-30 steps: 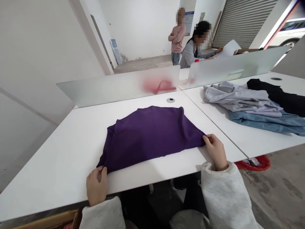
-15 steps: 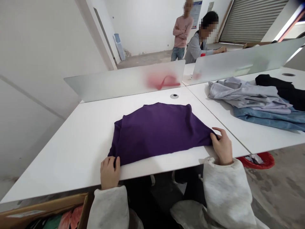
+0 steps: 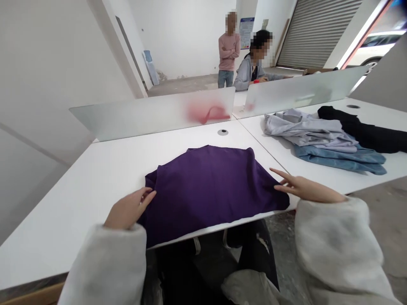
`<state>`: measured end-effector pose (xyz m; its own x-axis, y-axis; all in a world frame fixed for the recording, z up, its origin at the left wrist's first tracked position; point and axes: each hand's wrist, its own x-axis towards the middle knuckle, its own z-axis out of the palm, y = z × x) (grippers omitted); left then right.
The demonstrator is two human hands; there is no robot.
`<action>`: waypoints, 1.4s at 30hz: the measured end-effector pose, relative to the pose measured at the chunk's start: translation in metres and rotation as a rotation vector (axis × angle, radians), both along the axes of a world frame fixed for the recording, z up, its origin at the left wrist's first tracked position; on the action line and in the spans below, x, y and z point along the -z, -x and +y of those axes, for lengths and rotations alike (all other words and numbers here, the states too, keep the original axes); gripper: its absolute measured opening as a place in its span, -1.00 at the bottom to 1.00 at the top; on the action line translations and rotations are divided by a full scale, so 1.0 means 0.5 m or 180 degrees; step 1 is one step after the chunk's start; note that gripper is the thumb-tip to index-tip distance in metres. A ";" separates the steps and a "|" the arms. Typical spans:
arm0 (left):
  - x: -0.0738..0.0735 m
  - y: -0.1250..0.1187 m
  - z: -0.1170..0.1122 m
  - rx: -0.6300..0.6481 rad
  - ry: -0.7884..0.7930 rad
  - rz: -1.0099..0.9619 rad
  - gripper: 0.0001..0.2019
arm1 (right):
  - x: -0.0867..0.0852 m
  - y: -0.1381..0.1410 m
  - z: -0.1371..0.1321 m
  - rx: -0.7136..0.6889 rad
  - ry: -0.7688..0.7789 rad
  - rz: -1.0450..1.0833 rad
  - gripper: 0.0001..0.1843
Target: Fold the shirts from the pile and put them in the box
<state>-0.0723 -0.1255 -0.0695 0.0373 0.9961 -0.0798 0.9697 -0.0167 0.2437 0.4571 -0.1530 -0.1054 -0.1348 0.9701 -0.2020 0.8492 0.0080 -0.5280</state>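
Purple cloth (image 3: 206, 190): spread at 12 o'clock, near border along the edge of the white table (image 3: 95, 182). My left hand (image 3: 127, 208) rests at the cloth's 9 o'clock side, fingers loosely bent; whether they pinch the fabric, I cannot tell. My right hand (image 3: 305, 188), fingers extended and parted without a grip, lies at its 3 o'clock corner. At 2 o'clock: grey garment (image 3: 311, 131) on blue garment (image 3: 340, 159). Beyond, at 1 o'clock: blue-headed wall poster (image 3: 247, 34), print too small to read.
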 end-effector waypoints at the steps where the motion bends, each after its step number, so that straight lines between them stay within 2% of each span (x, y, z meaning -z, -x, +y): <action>1: 0.001 -0.007 0.050 0.0061 0.0158 0.0050 -0.54 | -0.006 -0.001 0.030 -0.0056 0.0104 -0.0050 -0.15; 4: 0.039 -0.009 0.176 0.0023 0.0716 -0.0340 -0.55 | 0.011 0.014 0.114 -0.0006 0.0258 0.0162 -0.20; 7: 0.091 0.004 0.242 0.0018 0.0865 -0.1471 -0.53 | 0.068 0.040 0.169 0.0662 -0.0070 0.0714 -0.31; 9: 0.116 0.013 0.253 0.0118 0.0777 -0.2097 -0.51 | 0.106 0.051 0.186 0.1064 -0.0384 0.0781 -0.36; 12: 0.141 0.030 0.242 0.0263 0.0585 -0.2654 -0.52 | 0.139 0.050 0.192 0.1099 -0.0721 0.0610 -0.52; 14: 0.154 0.050 0.232 0.0132 0.0322 -0.2936 -0.53 | 0.143 0.044 0.189 0.1045 -0.0814 0.0587 -0.63; 16: 0.164 0.075 0.228 -0.0103 0.0090 -0.3177 -0.52 | 0.142 0.042 0.185 0.1081 -0.0848 0.0609 -0.65; 18: 0.171 0.100 0.229 -0.0249 0.0101 -0.3292 -0.49 | 0.141 0.045 0.181 0.1165 -0.0904 0.0524 -0.65; 22: 0.184 0.117 0.237 -0.0328 0.0279 -0.2876 -0.49 | 0.135 0.054 0.182 0.1151 -0.0973 -0.0021 -0.66; 24: 0.186 0.106 0.235 -0.0415 -0.0203 -0.2381 -0.54 | 0.119 0.054 0.185 0.0982 -0.0769 -0.0355 -0.65; 27: 0.175 0.080 0.221 -0.0421 -0.1282 -0.1522 -0.62 | 0.076 0.059 0.187 0.0654 -0.0494 -0.1249 -0.61; 29: 0.157 0.062 0.208 -0.0273 -0.1586 -0.1243 -0.62 | 0.047 0.080 0.182 0.0557 -0.0748 -0.1775 -0.59; 31: 0.139 0.043 0.196 0.0079 -0.1393 -0.1193 -0.58 | 0.031 0.119 0.173 0.0331 -0.1208 -0.1728 -0.57; 32: 0.133 0.034 0.190 0.0324 -0.1220 -0.1125 -0.55 | 0.031 0.144 0.169 0.0084 -0.1389 -0.1534 -0.55; 34: 0.134 0.014 0.183 0.0836 -0.0926 -0.0835 -0.48 | 0.048 0.197 0.164 -0.0535 -0.1584 -0.1161 -0.53; 36: 0.150 -0.004 0.178 0.1174 -0.0761 -0.0415 -0.43 | 0.080 0.241 0.164 -0.0904 -0.1558 -0.1058 -0.52; 39: 0.187 -0.020 0.175 0.1395 -0.0543 0.0111 -0.39 | 0.129 0.269 0.170 -0.0869 -0.1310 -0.1160 -0.46; 42: 0.211 -0.017 0.175 0.1434 -0.0574 0.0363 -0.37 | 0.157 0.247 0.185 -0.0869 -0.1214 -0.1203 -0.43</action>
